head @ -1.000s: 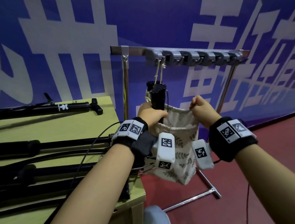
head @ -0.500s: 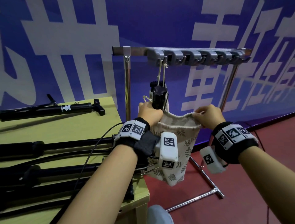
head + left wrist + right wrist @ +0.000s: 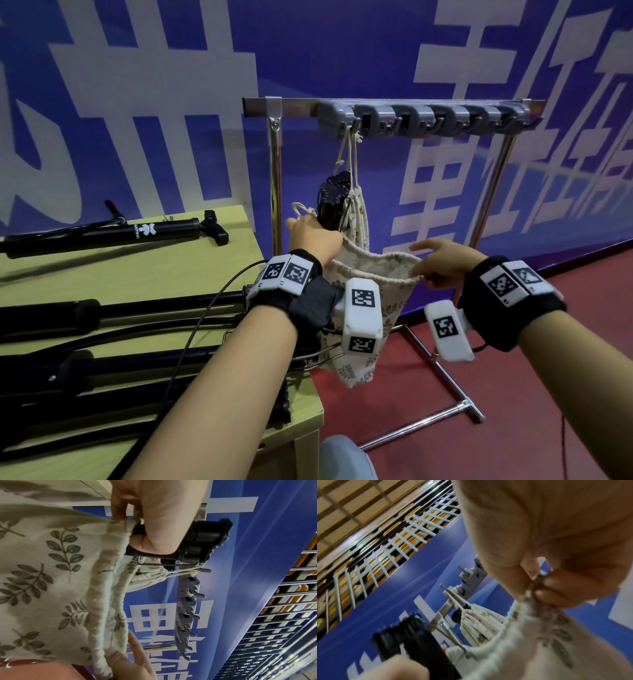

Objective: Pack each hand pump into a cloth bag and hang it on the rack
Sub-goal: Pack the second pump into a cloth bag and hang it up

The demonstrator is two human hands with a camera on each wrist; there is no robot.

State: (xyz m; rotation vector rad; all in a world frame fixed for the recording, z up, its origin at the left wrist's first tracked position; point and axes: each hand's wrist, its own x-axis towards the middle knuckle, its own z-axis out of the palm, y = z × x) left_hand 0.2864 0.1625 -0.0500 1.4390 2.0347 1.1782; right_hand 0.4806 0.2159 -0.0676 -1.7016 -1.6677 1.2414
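A: Biggest first. Backdrop?

B: Blue wall banner (image 3: 342,51) with large white characters, red floor (image 3: 513,377) under it. Yellow-green table (image 3: 102,274) at the left.

A: Rack?

B: Metal rack (image 3: 274,171) beside the table's right edge, grey hook rail (image 3: 428,118) across the top. One filled cloth bag (image 3: 356,212) already hangs by its cords from the leftmost hook, just behind the hands.

A: On the table?

B: Several black hand pumps lying flat. One with a white logo (image 3: 137,233) at the far side, a cluster of others (image 3: 120,342) nearer the camera, well apart from it.

A: The bag being packed?

B: Leaf-print cloth bag (image 3: 370,274), mouth open, hanging off the table's right edge between the two hands. A black hand pump (image 3: 332,205) stands upright in it at the left side of the mouth, ribbed top end sticking out above the rim.

A: Hands?

B: Left hand (image 3: 315,236) wrapped around the pump body, and the left wrist view shows fingers also pinching the bag's rim against it. Right hand (image 3: 442,262) pinches the opposite rim, thumb and fingertips clamped on the gathered hem. The hands are apart, stretching the mouth open.
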